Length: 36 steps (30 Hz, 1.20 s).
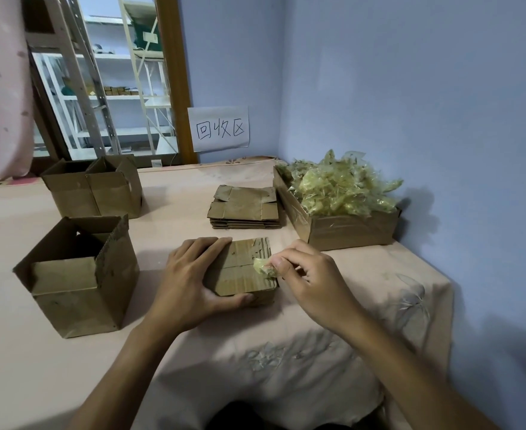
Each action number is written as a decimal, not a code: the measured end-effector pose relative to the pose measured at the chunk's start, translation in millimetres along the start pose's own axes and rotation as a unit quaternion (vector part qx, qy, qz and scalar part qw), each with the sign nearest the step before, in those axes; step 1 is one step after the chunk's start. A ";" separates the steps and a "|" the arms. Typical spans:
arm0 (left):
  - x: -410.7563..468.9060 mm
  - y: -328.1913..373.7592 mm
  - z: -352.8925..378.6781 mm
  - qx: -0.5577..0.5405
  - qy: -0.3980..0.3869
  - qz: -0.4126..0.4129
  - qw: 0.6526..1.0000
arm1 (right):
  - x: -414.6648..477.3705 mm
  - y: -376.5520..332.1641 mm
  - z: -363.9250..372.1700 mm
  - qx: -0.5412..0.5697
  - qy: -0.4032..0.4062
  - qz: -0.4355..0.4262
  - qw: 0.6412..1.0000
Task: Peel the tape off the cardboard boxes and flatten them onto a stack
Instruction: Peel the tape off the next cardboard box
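Left hand point(190, 276) grips the closed cardboard box point(243, 270) at centre bench point(22, 367), steadying it; right hand point(305, 274), the nearer, pinches crumpled tape point(264, 267) at the box's right edge, with the flattened stack point(244, 207) directly beyond.

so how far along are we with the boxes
Done: a stack of flattened boxes, and a tape pile beside it. In hand: the left hand holds a box while the right hand pinches tape off it. To do: the open boxes at left, not yet flattened.

Left hand point(190, 276) clamped, thumb hooked; right hand point(311, 274) pinching.
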State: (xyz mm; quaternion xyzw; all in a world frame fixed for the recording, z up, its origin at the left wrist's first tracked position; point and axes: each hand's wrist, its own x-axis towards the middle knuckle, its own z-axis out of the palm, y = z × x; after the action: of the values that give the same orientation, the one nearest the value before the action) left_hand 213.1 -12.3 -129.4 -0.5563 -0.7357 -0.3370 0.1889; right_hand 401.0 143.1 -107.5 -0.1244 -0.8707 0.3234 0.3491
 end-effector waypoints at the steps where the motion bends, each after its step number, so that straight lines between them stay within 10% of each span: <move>1: 0.4 0.4 0.6 0.001 0.003 0.001 1.000 | 3.6 -0.3 -1.5 -0.013 -0.006 -0.006 1.000; 36: 4.0 4.1 -2.5 0.014 -0.025 -0.020 0.999 | 27.7 -3.1 -20.4 -0.129 -0.157 -0.057 0.977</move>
State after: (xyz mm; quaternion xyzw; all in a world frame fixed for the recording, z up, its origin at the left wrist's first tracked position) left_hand 215.5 -10.6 -123.9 -0.5468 -0.7559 -0.3168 0.1710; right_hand 394.9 162.8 -79.7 -0.0663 -0.9549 0.2030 0.2065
